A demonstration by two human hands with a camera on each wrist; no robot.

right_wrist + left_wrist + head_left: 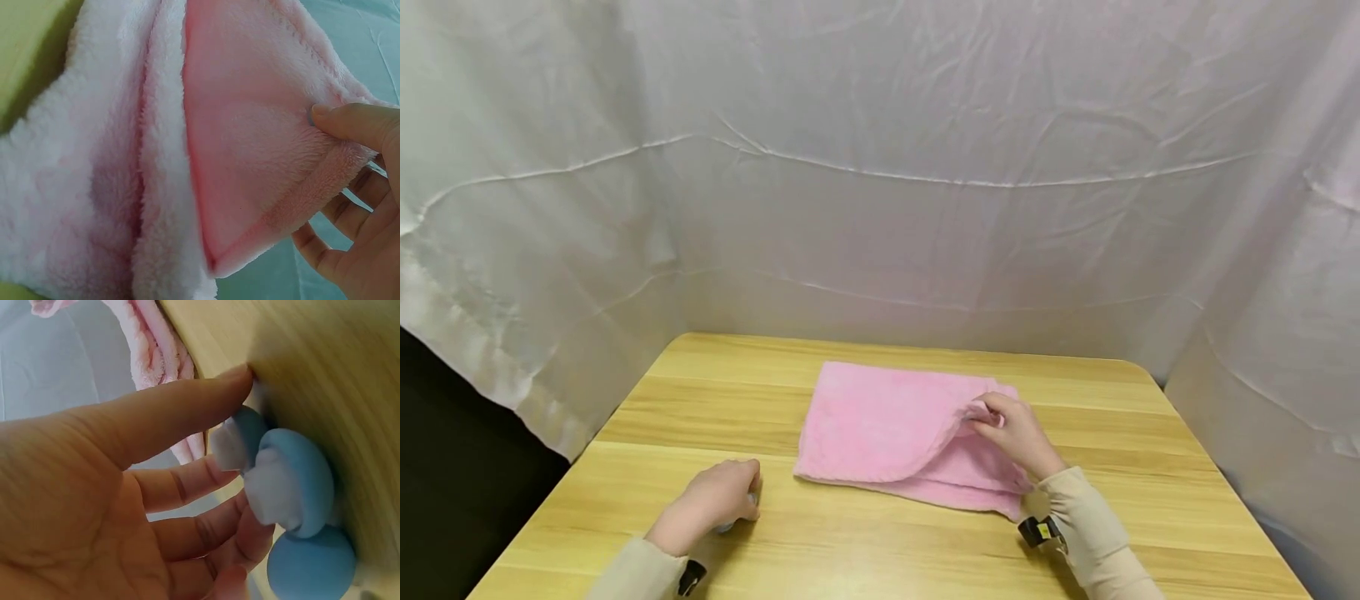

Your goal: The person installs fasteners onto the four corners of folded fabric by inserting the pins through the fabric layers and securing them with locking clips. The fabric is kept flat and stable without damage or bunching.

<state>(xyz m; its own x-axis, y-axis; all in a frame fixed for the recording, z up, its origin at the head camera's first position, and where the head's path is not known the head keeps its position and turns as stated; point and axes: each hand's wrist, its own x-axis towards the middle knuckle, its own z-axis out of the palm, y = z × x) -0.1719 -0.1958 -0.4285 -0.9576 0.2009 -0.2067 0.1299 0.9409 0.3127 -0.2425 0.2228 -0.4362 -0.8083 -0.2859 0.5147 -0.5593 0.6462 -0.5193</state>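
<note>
A pink plush cloth point(872, 417) lies folded on the table, its right front corner lifted. My right hand point(1018, 433) pinches that raised corner between thumb and fingers, opening a gap over the layer below. In the right wrist view a small bluish-grey spot point(309, 115) shows at the thumb tip, against the cloth's inner face. Left of the cloth, my left hand point(711, 500) is low over the table. Its thumb and fingers curl round small blue-capped, white-stemmed mushroom-shaped pieces point(312, 481). A rounded blue piece point(312, 565) sits beside them, below the fingertips in that view.
The wood-grain table point(880, 550) has rounded far corners. Pale grey fabric point(925, 233) hangs behind it and along both sides. A dark area point(460, 450) shows past the left edge. Each wrist carries a small black camera point(1037, 531).
</note>
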